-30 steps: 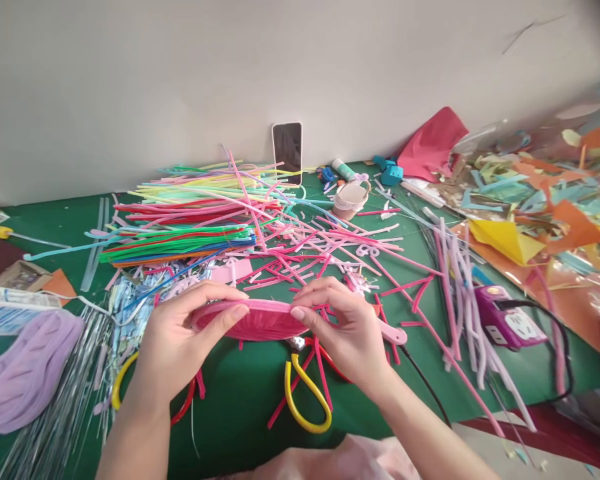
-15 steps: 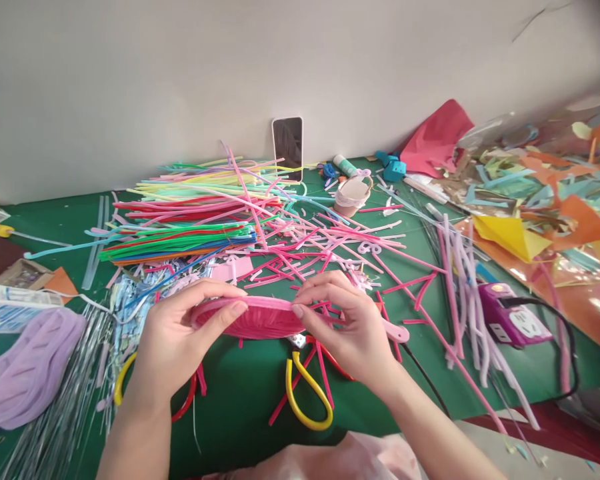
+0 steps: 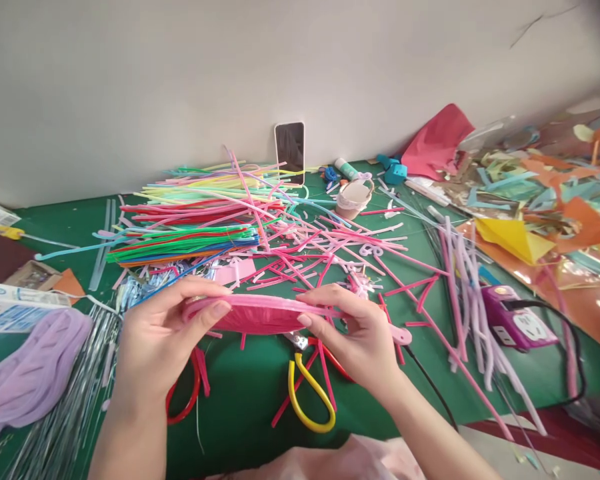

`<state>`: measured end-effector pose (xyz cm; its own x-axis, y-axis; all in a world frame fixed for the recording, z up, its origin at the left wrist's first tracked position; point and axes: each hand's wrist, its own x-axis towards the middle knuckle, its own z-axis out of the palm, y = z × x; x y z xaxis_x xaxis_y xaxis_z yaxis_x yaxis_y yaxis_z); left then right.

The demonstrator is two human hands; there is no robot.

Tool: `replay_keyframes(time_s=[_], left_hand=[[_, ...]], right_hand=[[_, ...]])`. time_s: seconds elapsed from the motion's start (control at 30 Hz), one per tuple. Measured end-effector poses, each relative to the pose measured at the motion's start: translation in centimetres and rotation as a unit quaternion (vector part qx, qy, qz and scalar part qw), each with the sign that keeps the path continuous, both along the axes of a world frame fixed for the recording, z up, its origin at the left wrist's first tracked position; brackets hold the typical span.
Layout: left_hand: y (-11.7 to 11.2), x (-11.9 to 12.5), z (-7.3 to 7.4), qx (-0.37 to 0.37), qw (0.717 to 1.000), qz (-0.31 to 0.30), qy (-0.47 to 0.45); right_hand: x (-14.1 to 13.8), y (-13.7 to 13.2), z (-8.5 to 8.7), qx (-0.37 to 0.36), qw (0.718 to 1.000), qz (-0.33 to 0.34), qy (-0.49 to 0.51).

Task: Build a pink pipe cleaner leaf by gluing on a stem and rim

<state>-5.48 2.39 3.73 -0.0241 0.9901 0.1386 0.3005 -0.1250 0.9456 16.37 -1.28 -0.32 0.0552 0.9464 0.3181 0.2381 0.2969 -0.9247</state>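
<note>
Clearly, a green table [image 3: 240,400] strewn with fuzzy coloured stems [image 3: 195,241] meets a pale wall [image 3: 130,80] on the far side. Above its near middle, left hand [image 3: 155,340] and right hand [image 3: 355,337] pinch a pink disc [image 3: 263,319], fingers clamped at either side. The thumbs sit wider apart than a second ago; a yellow handle at left has gone behind the left hand. Fingers hide the disc's ends.

Pipe cleaners [image 3: 195,241] lie behind the disc [image 3: 263,316], before the phone [image 3: 291,152].
</note>
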Motion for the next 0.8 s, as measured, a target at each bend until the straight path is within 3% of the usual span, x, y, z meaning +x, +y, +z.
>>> replay_keyframes(time_s=[0.1, 0.17, 0.3, 0.4, 0.47, 0.63, 0.73, 0.8], left_hand=[[0.2, -1.2, 0.1, 0.012, 0.998, -0.047, 0.028], [0.6, -1.5, 0.6, 0.016, 0.988, -0.103, 0.111], [2.2, -0.6, 1.6, 0.045, 0.935, -0.207, 0.284], [3.9, 0.7, 1.9, 0.011, 0.916, -0.261, 0.306], [5.1, 1.2, 2.4, -0.02, 0.929, -0.247, 0.274], [8.1, 1.0, 5.1, -0.013, 0.984, -0.127, 0.127], [9.4, 0.8, 6.5, -0.017, 0.996, -0.082, 0.01], [9.7, 0.8, 6.5, -0.02, 0.997, -0.052, -0.055]], right_hand=[[-0.5, 0.2, 0.1, 0.002, 1.0, 0.009, 0.014], [-0.8, 0.3, -0.3, -0.008, 1.0, 0.013, 0.019], [-1.4, 0.2, -1.2, -0.057, 0.998, 0.009, 0.038], [-1.1, 0.4, -1.1, -0.087, 0.995, 0.0, 0.047], [-0.3, 0.8, -0.3, -0.099, 0.991, -0.005, 0.086], [1.7, 3.2, 2.4, -0.079, 0.976, -0.024, 0.2], [0.8, 4.5, 3.2, -0.085, 0.976, 0.032, 0.198], [-0.4, 5.0, 3.3, -0.093, 0.971, 0.077, 0.204]])
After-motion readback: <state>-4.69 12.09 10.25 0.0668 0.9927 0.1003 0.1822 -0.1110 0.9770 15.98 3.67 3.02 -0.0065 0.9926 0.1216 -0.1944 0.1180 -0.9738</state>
